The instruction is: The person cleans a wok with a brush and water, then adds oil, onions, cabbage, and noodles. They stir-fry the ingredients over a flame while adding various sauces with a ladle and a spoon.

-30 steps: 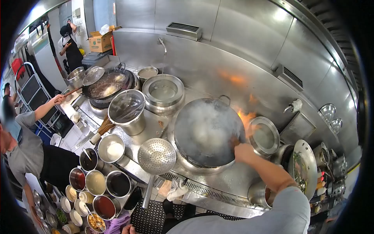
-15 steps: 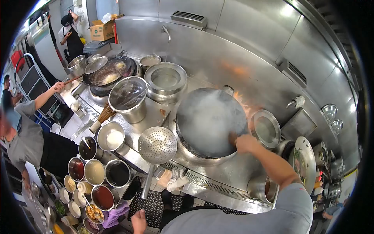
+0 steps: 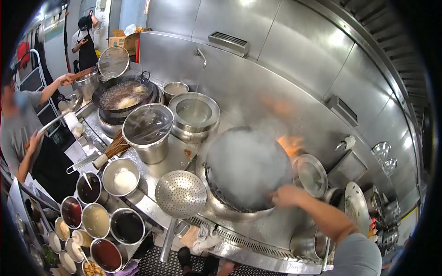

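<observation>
Steam (image 3: pixel 248 165) smothers wok (image 3: pixel 232 202), contents hidden | flame (image 3: pixel 291 145) at 1 o'clock | right hand (image 3: pixel 293 197) gripping handle (image 3: pixel 275 199) at 4 o'clock | left hand (image 3: pixel 227 268), can't tell

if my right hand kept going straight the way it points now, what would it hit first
Probably the wok: your right hand, gripping a handle, points in across its near right edge. Steam hides the depth, so rim or inside is unclear.

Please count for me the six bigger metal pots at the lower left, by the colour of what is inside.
Red pots: 2
Dark pots: 2
Pale pots: 2
Total: 6
</observation>
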Demonstrator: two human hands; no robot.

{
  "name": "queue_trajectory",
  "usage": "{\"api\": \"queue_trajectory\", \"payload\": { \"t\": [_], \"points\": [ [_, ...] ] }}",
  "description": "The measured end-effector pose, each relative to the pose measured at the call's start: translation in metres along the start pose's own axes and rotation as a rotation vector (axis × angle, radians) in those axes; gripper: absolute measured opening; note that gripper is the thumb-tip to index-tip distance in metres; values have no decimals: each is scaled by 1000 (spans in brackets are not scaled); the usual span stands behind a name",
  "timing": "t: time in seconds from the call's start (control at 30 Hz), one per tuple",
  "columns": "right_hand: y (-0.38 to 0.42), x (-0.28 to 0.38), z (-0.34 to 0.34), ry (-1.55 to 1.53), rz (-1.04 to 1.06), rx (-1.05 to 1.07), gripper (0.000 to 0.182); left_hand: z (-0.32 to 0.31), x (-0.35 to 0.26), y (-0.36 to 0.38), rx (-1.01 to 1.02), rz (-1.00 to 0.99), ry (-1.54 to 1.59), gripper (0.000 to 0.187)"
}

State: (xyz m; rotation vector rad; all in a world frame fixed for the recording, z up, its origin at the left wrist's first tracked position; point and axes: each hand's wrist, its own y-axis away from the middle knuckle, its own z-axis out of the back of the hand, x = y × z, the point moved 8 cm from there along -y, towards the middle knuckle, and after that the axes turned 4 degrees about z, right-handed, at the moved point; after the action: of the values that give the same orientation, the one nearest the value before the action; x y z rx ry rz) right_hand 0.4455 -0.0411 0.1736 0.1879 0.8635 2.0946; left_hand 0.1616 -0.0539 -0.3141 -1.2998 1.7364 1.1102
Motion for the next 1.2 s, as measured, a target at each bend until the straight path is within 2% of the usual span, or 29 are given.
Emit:
{"api": "queue_trajectory", "payload": {
  "t": [0.03, 0.07, 0.1, 0.13, 0.2, 0.27, 0.33, 0.37, 0.43, 0.47, 0.5, 0.53, 0.57, 0.6, 0.63, 0.67, 0.7, 0.73, 0.77, 0.8, 0.83, 0.9, 0.97, 1.03, 1.1, 1.13, 1.17, 1.2],
  "points": [
    [8, 27, 5, -23, 91, -56, 43, -5, 3, -10, 34, 50, -31, 46],
    [-8, 37, 5, -15, 87, -56, 43, -11, 9, -15, 68, 106, -64, 46],
    [-30, 43, 9, -146, 70, -159, 41, -18, 16, -15, 104, 169, -98, 47],
    [-49, 38, 8, -277, 55, -261, 40, -24, 24, -13, 137, 232, -132, 47],
    [-99, -6, 9, -216, -110, -395, 34, -34, 39, -3, 208, 366, -204, 48],
    [-107, -58, 4, -63, -259, -303, 34, -30, 51, 10, 288, 502, -294, 48],
    [-63, -56, 17, -22, -238, -247, 42, -26, 58, 29, 362, 643, -376, 49],
    [-43, -53, 3, -35, -231, -239, 42, -21, 59, 45, 392, 721, -418, 49],
    [-13, -18, -18, 100, 159, -231, 40, -12, 49, 56, 432, 860, -500, 50],
    [-11, 8, -2, -67, 140, -260, 38, -9, 40, 59, 456, 929, -549, 50],
    [-7, 26, 17, -251, 119, -306, 37, 1, -91, 74, 441, 939, -584, 50],
    [-50, 0, -4, -255, 1, -295, 32, -29, -215, 81, 656, 762, -299, 49],
    [-72, -19, -4, -241, -75, -218, 31, -33, -308, 58, 572, 370, -549, 45],
    [-82, -35, 3, -219, -146, -139, 30, -14, -347, 43, 65, 196, -328, 41],
    [-78, -45, -1, -237, -139, -137, 30, -6, -397, 34, -178, 189, -1, 35],
    [-67, -62, 2, -255, -147, -274, 29, 9, -418, 8, -319, -91, 246, 29],
    [-57, -72, 9, -268, -161, -415, 28, 20, -430, -6, -516, -60, 354, 25],
    [-38, -64, 8, -280, -161, -417, 28, 28, -437, -13, -715, -28, 467, 21],
    [-11, -42, 1, -201, -82, -283, 26, 26, -442, -27, -716, -28, 462, 21],
    [4, -24, -7, -121, -3, -154, 25, 23, -434, -41, -720, 61, 629, 20],
    [2, -14, -4, -124, -3, -162, 25, 18, -428, -53, -716, 150, 793, 20],
    [-12, 14, 6, -269, 74, -247, 24, 14, -435, -64, -722, 133, 806, 21],
    [-73, -14, 9, -249, -32, -360, 25, 16, -433, -84, -718, 116, 820, 21],
    [-92, -63, 7, -369, -228, -458, 25, 31, -414, -100, -808, 133, 968, 24],
    [-71, -86, 6, -365, -232, -445, 25, 32, -414, -102, -821, 170, 880, 29],
    [-56, -93, -1, -351, -227, -427, 25, 35, -426, -98, -848, 120, 628, 31],
    [-22, -93, -2, -420, -228, -515, 29, 35, -439, -95, -862, 66, 376, 32],
    [18, -91, -6, -487, -230, -604, 33, 36, -442, -92, -897, 96, 292, 36]
  ]
}}
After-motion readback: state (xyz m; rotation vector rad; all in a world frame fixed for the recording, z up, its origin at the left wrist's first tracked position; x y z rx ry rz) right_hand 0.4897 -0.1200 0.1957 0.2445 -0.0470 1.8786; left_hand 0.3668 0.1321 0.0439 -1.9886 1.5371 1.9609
